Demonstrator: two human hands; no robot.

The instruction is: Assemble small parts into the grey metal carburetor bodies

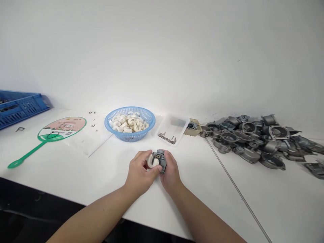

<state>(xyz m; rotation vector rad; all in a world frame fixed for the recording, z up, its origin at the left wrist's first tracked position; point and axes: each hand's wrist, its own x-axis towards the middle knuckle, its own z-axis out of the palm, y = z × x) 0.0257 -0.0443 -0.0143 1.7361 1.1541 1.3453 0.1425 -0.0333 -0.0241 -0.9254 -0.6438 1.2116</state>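
Both my hands meet over the white table [76, 168] near its front edge. My left hand [138, 172] pinches a white curved plastic piece [152, 161] against a small grey metal housing [160, 158]. My right hand [170, 172] wraps round that housing from the right and holds it. A blue round basket [111, 116] with several of the same white pieces stands just behind my hands.
A clear plastic tray [177, 123] with metal pins lies right of the basket, beside a small tan box [194, 131]. A heap of grey metal housings [258, 140] fills the right side. A green hand fan [50, 135] and a blue crate [17, 106] lie left.
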